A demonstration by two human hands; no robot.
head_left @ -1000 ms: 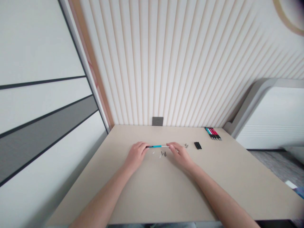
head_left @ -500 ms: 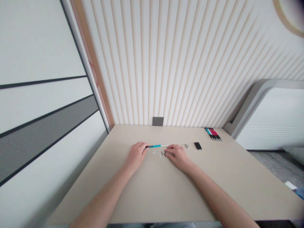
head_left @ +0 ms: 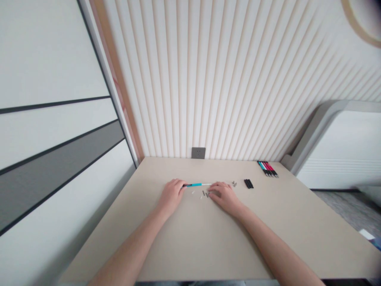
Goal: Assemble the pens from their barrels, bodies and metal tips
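My left hand [head_left: 172, 193] is closed on the dark end of a slim teal and white pen [head_left: 197, 184], held level just above the beige table [head_left: 190, 242]. My right hand [head_left: 224, 194] rests on the table beside the pen's white end, fingers curled down over several tiny dark and pale pen parts [head_left: 204, 193]. Whether those fingers pinch a part is hidden.
Small metal bits [head_left: 234, 183] and a pair of short black pieces [head_left: 248, 183] lie right of my right hand. A row of pens [head_left: 268, 168], teal, red and black, sits at the far right by the slatted wall. A grey socket [head_left: 198, 152] is on that wall.
My right hand has let go of the pen's white end and dropped leftward onto the small parts. The left hand and pen have stayed put.
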